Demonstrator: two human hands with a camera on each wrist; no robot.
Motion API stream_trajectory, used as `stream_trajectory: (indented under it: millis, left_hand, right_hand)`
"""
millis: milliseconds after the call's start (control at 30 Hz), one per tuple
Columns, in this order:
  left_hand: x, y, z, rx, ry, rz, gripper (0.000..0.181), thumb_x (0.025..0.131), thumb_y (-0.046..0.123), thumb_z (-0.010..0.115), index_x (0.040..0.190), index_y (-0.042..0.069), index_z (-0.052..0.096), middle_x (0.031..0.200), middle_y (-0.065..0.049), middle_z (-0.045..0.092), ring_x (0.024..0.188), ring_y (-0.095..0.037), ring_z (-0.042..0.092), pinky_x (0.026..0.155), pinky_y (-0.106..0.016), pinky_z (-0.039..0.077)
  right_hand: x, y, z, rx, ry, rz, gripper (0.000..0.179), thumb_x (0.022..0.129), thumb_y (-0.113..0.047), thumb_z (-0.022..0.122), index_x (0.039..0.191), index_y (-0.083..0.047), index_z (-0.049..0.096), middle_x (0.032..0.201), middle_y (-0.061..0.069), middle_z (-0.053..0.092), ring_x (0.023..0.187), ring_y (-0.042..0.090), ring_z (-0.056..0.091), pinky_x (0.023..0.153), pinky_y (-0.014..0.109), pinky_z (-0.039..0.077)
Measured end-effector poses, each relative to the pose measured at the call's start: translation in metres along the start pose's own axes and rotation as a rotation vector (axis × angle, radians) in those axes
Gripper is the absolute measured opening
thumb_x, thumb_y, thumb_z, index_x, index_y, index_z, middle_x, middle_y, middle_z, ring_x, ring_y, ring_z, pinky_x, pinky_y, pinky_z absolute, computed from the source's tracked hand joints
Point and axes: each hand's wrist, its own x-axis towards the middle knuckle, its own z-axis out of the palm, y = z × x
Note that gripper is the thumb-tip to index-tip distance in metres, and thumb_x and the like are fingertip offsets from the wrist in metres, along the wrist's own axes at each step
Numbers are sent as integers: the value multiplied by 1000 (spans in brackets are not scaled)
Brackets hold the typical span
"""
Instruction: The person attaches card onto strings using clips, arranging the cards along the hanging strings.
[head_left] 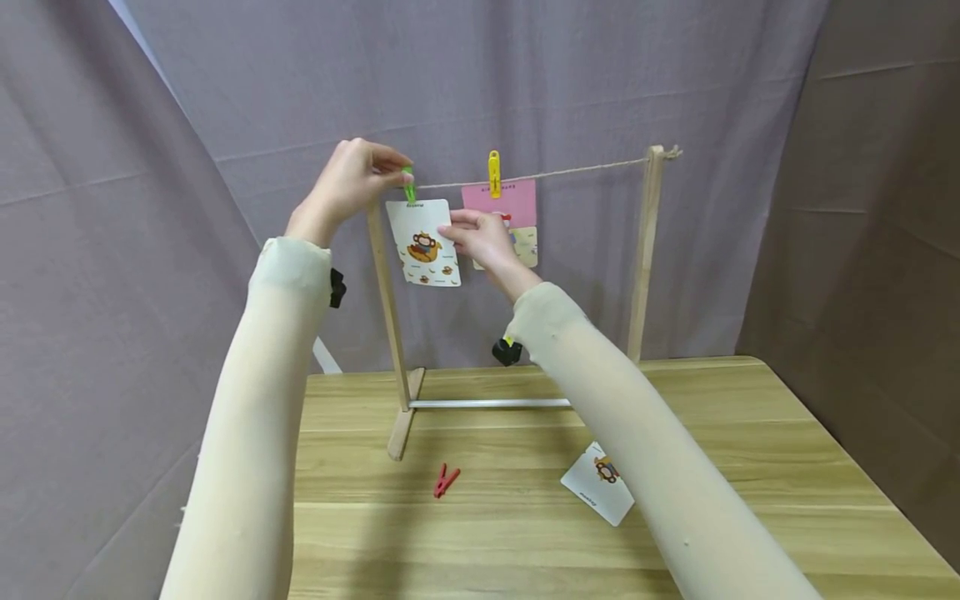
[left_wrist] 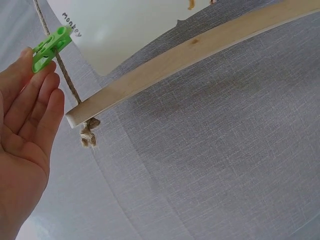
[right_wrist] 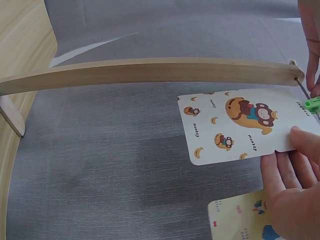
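Note:
My left hand (head_left: pixel 352 185) pinches a green clothespin (head_left: pixel 409 185) on the rope (head_left: pixel 592 169), near the frame's left post. Just below the rope hangs a white monkey card (head_left: pixel 425 242), its top edge at the clothespin's jaws. My right hand (head_left: pixel 483 242) pinches the right edge of this card between thumb and fingers. In the left wrist view, the green clothespin (left_wrist: pixel 52 48) straddles the rope beside the card's corner. Behind my right hand, a pink and yellow card (head_left: pixel 517 204) hangs from a yellow clothespin (head_left: pixel 494 173), partly covered by the hand.
The wooden frame (head_left: pixel 388 304) stands on a wood-grain table (head_left: pixel 510 542), with a white bar (head_left: pixel 487 403) low between its posts. A red clothespin (head_left: pixel 446 481) lies in front. Another white monkey card (head_left: pixel 597 487) lies partly hidden under my right sleeve. Grey curtain hangs behind.

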Motion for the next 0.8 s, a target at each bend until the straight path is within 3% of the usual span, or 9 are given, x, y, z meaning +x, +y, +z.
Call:
stream_trajectory:
  millis: [800]
  left_hand:
    - [1,-2,4,-6,3,11,32,97,19,70,124,1,70,117,-13,73,105,-23,68,96,-34,53]
  right_hand:
    - [7,-7,4,73,17,36,38,95,-10,71,131,-1,64,124,14,69,111,24,67,90,27,56]
